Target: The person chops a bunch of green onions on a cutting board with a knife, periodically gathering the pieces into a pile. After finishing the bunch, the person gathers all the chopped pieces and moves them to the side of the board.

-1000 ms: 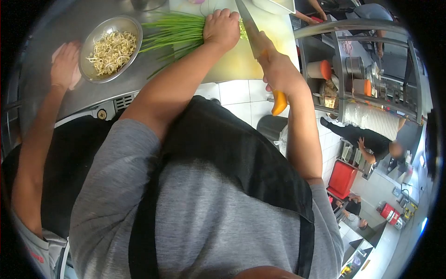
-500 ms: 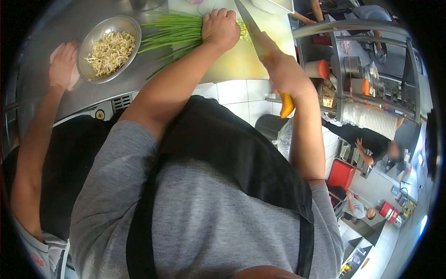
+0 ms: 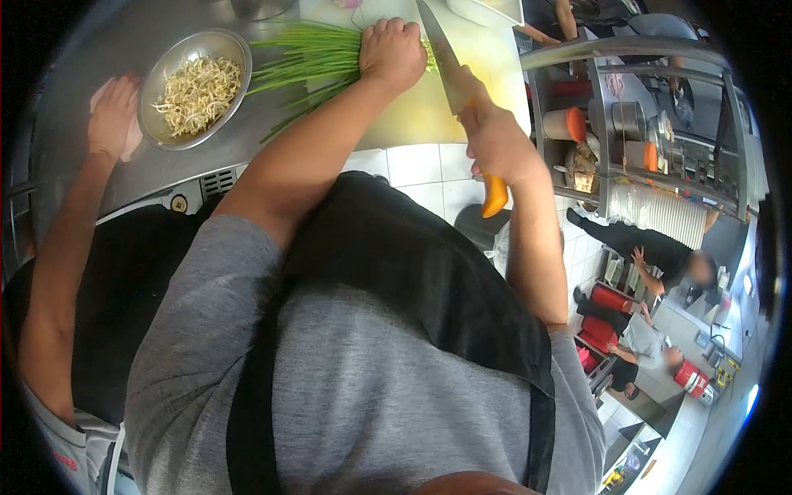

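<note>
A bundle of long green stalks [image 3: 309, 56] lies across the steel counter and onto the pale cutting board [image 3: 396, 120]. My left hand [image 3: 393, 54] presses down on the stalks near their right end, its fingers curled round them. Closed round the yellow handle of a knife [image 3: 443, 58], my right hand [image 3: 499, 140] is to the right of the bundle. The blade points up and away, beside small chopped green pieces [image 3: 431, 56] next to my left fingers.
A steel bowl of bean sprouts [image 3: 198, 95] sits on the counter [image 3: 62, 107] at left. Beyond it a co-worker's hand [image 3: 113, 115] rests on a cloth. A white container [image 3: 488, 10] is at the board's far edge. A metal rack [image 3: 604, 124] stands at right, with people behind.
My right hand and the knife handle have shifted slightly left, and the blade is steeper. My left hand stays almost in place. More of the people in the right background are visible.
</note>
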`<state>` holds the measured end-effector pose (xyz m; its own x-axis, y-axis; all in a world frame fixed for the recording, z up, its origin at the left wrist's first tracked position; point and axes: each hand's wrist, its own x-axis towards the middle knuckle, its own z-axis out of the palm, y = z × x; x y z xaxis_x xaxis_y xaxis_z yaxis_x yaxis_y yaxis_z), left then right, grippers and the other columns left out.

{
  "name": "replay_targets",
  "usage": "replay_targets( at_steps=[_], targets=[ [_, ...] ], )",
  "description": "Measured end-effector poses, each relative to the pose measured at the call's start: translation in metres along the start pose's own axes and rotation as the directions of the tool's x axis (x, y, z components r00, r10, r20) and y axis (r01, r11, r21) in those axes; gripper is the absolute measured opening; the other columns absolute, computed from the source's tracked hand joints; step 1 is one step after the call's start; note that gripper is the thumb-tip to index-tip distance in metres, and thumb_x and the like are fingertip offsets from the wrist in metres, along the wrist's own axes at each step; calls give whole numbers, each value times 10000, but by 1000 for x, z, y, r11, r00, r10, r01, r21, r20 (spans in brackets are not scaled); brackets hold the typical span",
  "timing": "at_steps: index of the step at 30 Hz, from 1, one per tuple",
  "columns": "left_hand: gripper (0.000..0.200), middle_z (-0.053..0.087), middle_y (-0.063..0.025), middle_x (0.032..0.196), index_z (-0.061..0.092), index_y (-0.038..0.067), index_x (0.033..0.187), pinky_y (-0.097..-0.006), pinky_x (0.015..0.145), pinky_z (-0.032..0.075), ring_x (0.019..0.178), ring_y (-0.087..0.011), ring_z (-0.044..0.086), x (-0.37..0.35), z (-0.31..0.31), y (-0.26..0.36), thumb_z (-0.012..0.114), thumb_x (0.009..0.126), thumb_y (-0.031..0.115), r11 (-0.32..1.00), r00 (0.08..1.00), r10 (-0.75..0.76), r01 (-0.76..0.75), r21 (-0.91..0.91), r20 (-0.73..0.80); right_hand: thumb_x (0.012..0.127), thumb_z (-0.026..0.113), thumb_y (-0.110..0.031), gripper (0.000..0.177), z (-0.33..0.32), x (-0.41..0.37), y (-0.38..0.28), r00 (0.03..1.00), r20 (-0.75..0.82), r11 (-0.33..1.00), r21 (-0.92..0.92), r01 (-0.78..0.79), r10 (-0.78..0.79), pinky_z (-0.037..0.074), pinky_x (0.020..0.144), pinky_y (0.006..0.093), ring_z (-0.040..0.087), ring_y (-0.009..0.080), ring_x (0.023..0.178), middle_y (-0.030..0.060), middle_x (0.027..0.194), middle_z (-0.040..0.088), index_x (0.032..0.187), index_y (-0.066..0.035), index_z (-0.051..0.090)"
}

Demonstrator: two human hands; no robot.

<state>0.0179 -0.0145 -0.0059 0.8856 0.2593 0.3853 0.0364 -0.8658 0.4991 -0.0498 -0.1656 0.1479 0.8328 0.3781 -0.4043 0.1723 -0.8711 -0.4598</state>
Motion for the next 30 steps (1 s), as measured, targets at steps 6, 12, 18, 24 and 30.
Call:
replay_targets(
  at_steps=[6, 12, 18, 24, 30],
  targets=[
    [153, 597, -75, 979, 634, 105, 921, -426, 887, 407, 1011, -275, 538, 0, -3, -2, 560, 847, 216, 999, 999, 32, -32, -7, 39, 978, 418, -189, 548, 5, 1, 1, 999, 38, 998, 55, -39, 37, 537, 661, 457, 653, 380, 594, 272, 769, 657, 1474, -62, 224],
    [163, 597, -69, 988, 623, 104, 925, -425, 890, 405, 1017, -270, 535, 1, -4, 2, 541, 865, 232, 999, 999, 12, -14, 31, 51, 960, 441, -173, 588, 37, 10, 24, 993, -94, 997, -15, 76, -77, 474, 758, 552, 622, 486, 777, 309, 804, 641, 1484, -58, 200],
    [161, 591, -78, 998, 610, 102, 946, -429, 890, 405, 1014, -280, 534, -1, -3, 1, 549, 865, 227, 1000, 998, 19, -20, 24, 55, 960, 430, -167, 597, 40, 39, 29, 993, -88, 996, 33, 88, -84, 531, 659, 493, 638, 443, 655, 279, 794, 654, 1486, -66, 167],
    [160, 587, -87, 992, 597, 93, 958, -431, 876, 409, 1003, -284, 534, 0, 1, -3, 556, 861, 214, 999, 998, 41, -42, 9, 36, 963, 428, -170, 580, 7, 13, 2, 999, 47, 995, 100, -25, 20, 549, 616, 478, 643, 433, 623, 300, 795, 647, 1479, -71, 183],
    [158, 594, -99, 991, 595, 84, 953, -437, 869, 413, 998, -294, 541, -1, 4, -1, 546, 861, 203, 999, 999, 32, -32, 15, 34, 954, 449, -203, 643, 58, 39, 34, 990, -114, 993, -96, 73, -83, 477, 777, 553, 624, 492, 800, 320, 813, 639, 1495, -68, 130]
  ],
)
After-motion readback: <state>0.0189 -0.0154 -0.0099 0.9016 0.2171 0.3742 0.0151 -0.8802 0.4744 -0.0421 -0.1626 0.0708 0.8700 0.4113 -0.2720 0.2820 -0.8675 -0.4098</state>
